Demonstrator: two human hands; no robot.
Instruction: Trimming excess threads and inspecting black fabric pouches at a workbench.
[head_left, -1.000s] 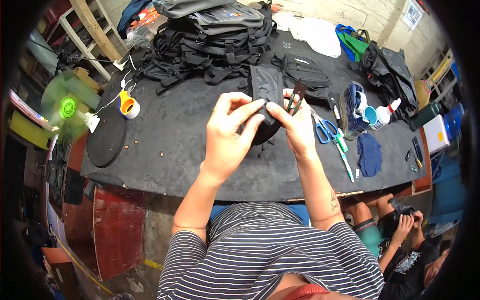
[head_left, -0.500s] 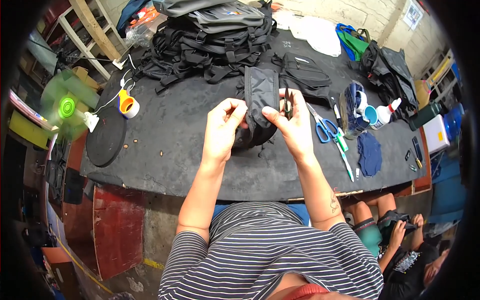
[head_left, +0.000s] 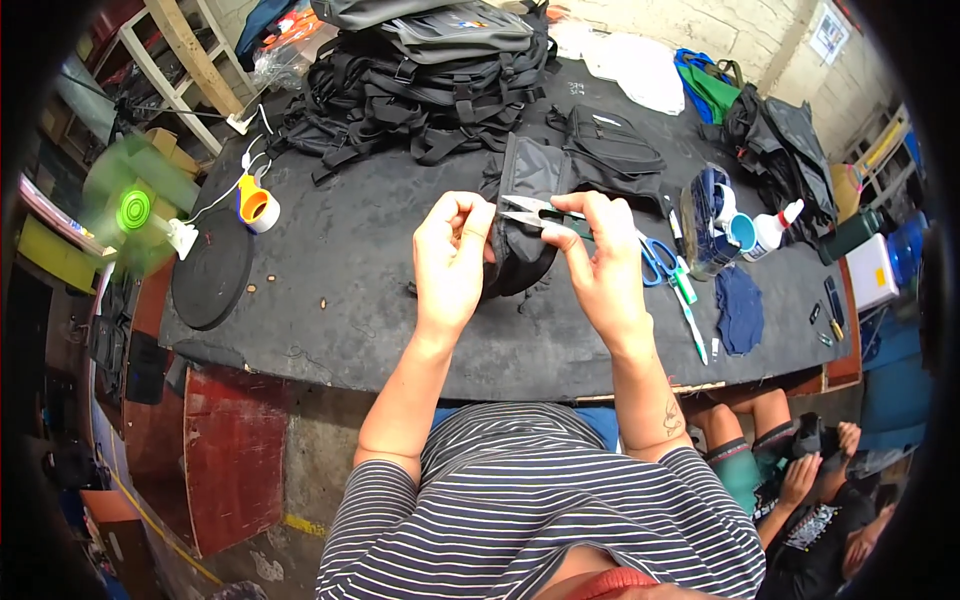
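My left hand (head_left: 452, 262) pinches the left edge of a black fabric bag piece (head_left: 535, 172), which hangs above the table. Thread snips (head_left: 528, 213) are in my right hand (head_left: 603, 262), between thumb and fingers. Their two pointed blades stand apart and point left, across the front of the black piece toward my left fingertips. Any thread at the blades is too small to make out. Part of the piece droops below the blades, between my hands.
Black bags (head_left: 420, 100) are piled at the back of the dark table (head_left: 330, 350). Blue-handled scissors (head_left: 657, 260), a toothbrush (head_left: 695, 325), a white bottle (head_left: 775, 228) and a navy cloth (head_left: 739, 310) lie or stand at right. A fan (head_left: 135, 210) spins at left; another person (head_left: 800, 480) sits at lower right.
My right hand has let go of the black piece and turned the snips from pointing up to pointing left across it. The left hand keeps its pinch.
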